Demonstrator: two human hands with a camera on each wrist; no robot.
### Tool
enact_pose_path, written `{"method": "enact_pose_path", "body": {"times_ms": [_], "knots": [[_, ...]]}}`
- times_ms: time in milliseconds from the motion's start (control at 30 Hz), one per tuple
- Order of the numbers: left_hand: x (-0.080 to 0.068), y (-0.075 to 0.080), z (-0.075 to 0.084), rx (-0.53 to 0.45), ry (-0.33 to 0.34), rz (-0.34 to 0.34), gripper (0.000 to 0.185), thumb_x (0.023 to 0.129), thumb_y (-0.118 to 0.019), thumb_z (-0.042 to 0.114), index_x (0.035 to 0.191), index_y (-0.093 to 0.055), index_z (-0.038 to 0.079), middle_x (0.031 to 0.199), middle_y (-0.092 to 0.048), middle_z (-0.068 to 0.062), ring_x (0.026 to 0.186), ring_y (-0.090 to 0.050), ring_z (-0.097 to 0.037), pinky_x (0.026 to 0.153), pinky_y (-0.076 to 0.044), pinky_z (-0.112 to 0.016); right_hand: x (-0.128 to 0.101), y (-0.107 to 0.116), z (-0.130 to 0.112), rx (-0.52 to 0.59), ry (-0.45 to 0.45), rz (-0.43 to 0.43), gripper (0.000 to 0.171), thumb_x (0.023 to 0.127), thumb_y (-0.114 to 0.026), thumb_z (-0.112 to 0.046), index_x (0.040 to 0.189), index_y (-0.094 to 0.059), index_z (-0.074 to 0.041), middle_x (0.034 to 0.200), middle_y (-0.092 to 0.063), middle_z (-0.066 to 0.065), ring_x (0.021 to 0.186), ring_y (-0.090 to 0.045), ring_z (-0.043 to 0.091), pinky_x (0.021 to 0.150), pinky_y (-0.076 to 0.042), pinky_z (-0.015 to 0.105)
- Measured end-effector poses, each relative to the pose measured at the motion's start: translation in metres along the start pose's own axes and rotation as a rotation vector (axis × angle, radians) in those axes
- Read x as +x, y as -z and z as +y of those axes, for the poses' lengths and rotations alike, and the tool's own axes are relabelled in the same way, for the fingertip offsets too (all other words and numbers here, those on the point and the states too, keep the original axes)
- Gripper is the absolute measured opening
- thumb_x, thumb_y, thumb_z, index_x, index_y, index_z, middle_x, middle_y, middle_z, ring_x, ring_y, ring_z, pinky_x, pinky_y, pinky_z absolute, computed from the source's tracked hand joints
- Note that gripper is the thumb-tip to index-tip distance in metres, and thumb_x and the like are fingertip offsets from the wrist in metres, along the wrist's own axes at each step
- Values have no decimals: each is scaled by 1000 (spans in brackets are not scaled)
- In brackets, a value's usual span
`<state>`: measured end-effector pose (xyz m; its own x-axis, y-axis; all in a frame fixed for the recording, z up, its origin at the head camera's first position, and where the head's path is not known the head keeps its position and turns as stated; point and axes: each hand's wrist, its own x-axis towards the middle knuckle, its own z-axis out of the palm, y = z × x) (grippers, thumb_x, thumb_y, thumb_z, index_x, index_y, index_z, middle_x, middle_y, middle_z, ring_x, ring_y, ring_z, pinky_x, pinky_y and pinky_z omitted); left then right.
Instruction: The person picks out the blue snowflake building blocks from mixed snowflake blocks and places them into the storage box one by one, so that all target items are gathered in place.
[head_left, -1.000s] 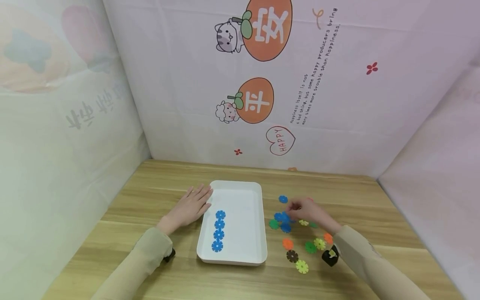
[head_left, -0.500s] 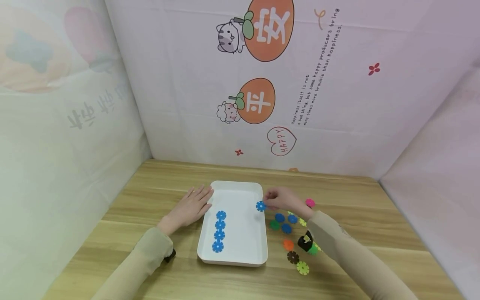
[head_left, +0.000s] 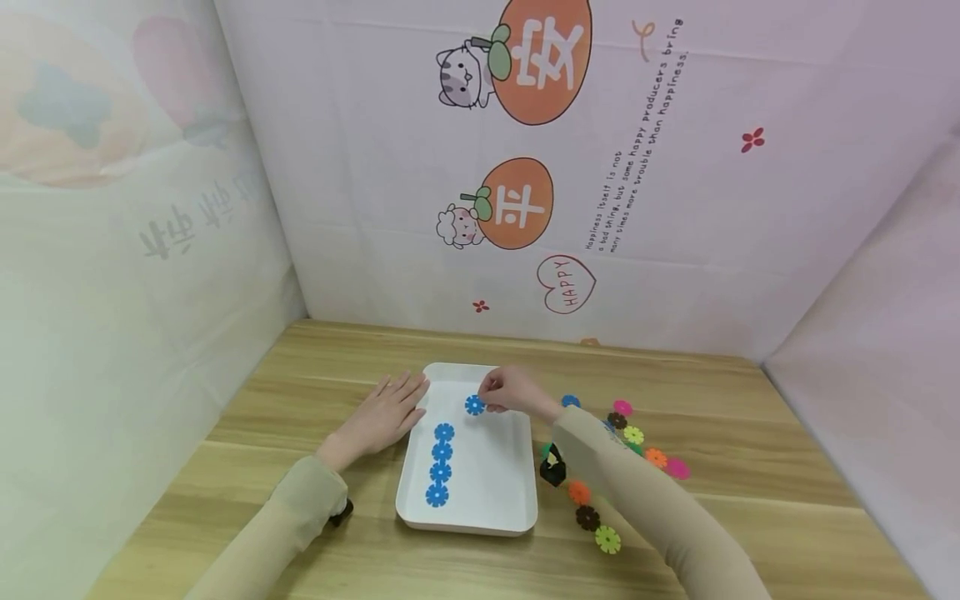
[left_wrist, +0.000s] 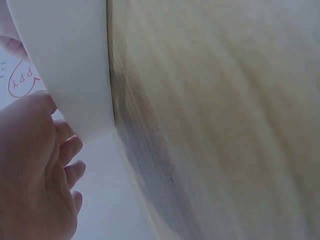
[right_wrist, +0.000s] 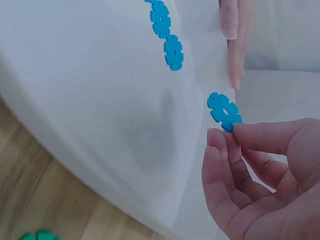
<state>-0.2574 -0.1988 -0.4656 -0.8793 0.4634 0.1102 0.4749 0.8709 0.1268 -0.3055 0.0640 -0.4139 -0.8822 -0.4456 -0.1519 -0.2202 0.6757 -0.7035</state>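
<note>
The right hand [head_left: 512,390] is curled, and a blue flake [head_left: 474,405] is pinched by its edge between the thumb and a fingertip [right_wrist: 245,131]. The flake is held up over the far end of the white tray [head_left: 525,508], not yet laid down. It sticks out to the left of the hand, with its flat face toward the head camera. It is round, so no long side can be told.

A row of four blue flakes [head_left: 441,462] is laid in the tray, near its left wall. The row runs from the near end toward the far end. The held flake is just past the far end of the row and a bit to the right.

The left hand [head_left: 384,414] is laid flat and open on the table [head_left: 285,392], with fingers touching the tray's left rim. More flakes [head_left: 634,435] are scattered right of the tray.
</note>
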Motion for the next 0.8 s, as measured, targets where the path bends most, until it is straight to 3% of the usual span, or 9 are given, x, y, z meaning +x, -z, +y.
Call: {"method": "enact_pose_path", "body": {"times_ms": [333, 800], "knots": [[1, 0, 0, -9, 18, -22, 57, 107, -37, 38, 156, -31, 9, 164, -28, -11, 153, -24, -35, 125, -18, -58, 26, -27, -4, -22, -51, 51, 9, 92, -70, -12, 90, -71, -4, 78, -68, 5, 66, -62, 11, 62, -55, 19], [1, 1, 1, 13, 5, -19, 56, 107, -39, 37, 155, -33, 7, 162, -32, -12, 152, -27, -36, 124, -21, -58, 33, -46, -9, -26, -52, 57, 9, 91, -70, -11, 89, -73, -2, 78, -73, 11, 68, -68, 17, 61, -55, 21]]}}
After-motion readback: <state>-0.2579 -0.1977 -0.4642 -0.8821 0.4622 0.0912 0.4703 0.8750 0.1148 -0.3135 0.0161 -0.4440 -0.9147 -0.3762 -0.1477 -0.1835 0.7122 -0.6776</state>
